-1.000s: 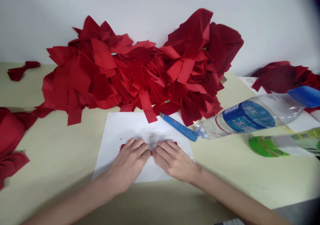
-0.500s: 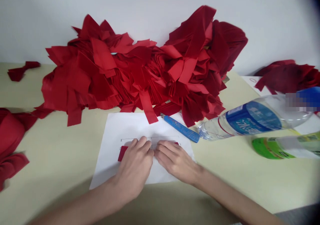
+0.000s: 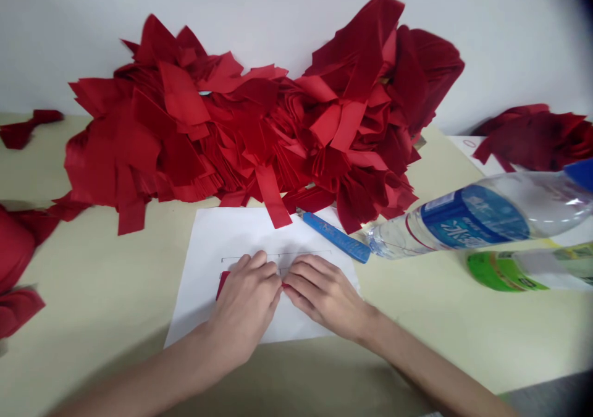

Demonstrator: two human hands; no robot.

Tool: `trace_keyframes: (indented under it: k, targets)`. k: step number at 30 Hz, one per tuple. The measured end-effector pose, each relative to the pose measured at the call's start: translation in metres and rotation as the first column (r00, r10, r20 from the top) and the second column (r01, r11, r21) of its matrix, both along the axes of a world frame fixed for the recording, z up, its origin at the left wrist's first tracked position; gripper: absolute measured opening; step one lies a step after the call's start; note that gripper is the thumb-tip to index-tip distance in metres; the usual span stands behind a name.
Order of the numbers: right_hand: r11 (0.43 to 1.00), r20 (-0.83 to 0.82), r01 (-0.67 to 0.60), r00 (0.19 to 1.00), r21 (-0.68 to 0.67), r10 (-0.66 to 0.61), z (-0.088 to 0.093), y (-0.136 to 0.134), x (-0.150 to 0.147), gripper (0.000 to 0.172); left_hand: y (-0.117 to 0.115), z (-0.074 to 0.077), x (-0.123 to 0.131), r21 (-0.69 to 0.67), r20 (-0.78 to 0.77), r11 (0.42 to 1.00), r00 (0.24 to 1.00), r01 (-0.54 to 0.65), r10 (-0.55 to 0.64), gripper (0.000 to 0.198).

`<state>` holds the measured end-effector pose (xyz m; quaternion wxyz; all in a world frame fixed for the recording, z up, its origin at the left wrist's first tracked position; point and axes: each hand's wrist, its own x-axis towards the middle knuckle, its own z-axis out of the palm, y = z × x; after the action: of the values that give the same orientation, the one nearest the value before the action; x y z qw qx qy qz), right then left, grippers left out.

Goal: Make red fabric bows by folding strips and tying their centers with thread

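I'm leaning over the bench [image 3: 92,269], with a big heap of red fabric pieces [image 3: 231,133] piling up ahead, a water bottle [image 3: 472,216] lying right, and a paper sheet [image 3: 199,244] below. My open left hand [image 3: 243,306] and right hand [image 3: 324,296] are pressing flat, covering most of a red strip [image 3: 223,283] on the sheet.

Bench [image 3: 106,269], cream-topped, carrying: one large heap of red fabric strips [image 3: 194,139]; loose red fabric scraps [image 3: 16,250]; one white paper sheet [image 3: 241,231]; one blue plastic tool [image 3: 336,238]; one clear water bottle [image 3: 472,216], blue-capped, on its side; one green-labelled bottle [image 3: 514,269].
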<state>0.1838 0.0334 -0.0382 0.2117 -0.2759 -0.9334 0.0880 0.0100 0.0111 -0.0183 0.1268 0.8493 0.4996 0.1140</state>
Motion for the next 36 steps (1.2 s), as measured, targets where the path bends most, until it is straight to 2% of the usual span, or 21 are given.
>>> trace_keyframes:
  k: [4,8,10,13,15,19,23,27,33,36]
  targets:
    - [0.994,0.052,-0.029,0.998,0.109,0.023,-0.002,-0.001,-0.001,0.015,0.004,0.000,-0.002,-0.031,-0.002,1.000,1.000,-0.005,0.005,0.024]
    - [0.991,0.055,-0.016,0.998,0.131,0.009,-0.002,0.000,-0.002,0.015,0.006,0.009,-0.005,-0.069,0.024,0.997,0.999,-0.030,0.032,0.012]
    - [0.992,0.042,-0.010,0.999,0.129,0.005,-0.002,0.001,-0.002,0.016,-0.002,0.016,-0.003,0.006,-0.005,1.000,1.000,-0.023,0.023,0.010]
    - [0.991,0.046,-0.012,0.999,0.133,0.005,-0.003,0.002,-0.002,0.015,-0.024,0.022,0.006,0.139,0.005,0.983,0.993,0.116,-0.118,0.017]
    - [0.991,0.063,-0.006,0.998,0.135,-0.002,-0.004,0.002,-0.002,0.013,-0.040,0.022,0.012,0.156,0.075,0.972,0.979,0.177,-0.191,0.019]
    - [0.989,0.075,-0.001,0.997,0.150,-0.010,-0.005,0.002,-0.002,0.013,-0.055,0.013,0.018,0.207,0.070,0.964,0.981,0.165,-0.183,0.021]
    - [0.987,0.072,0.007,0.997,0.161,-0.018,-0.004,0.003,-0.003,0.013,-0.053,0.003,0.019,0.228,-0.010,0.958,0.985,0.173,-0.175,0.023]
    - [0.987,0.068,0.003,0.998,0.162,-0.014,-0.004,0.003,-0.003,0.015,-0.053,-0.001,0.020,0.243,-0.024,0.958,0.989,0.149,-0.148,0.023]
    - [0.989,0.084,0.004,0.996,0.150,-0.017,-0.003,0.004,-0.003,0.014,-0.045,0.011,0.015,0.189,-0.055,0.973,0.991,0.134,-0.126,0.019]
    - [0.986,0.075,-0.006,0.997,0.166,-0.007,-0.004,0.004,-0.002,0.016,-0.034,0.016,0.010,0.133,-0.123,0.988,0.990,0.079,-0.062,0.012]
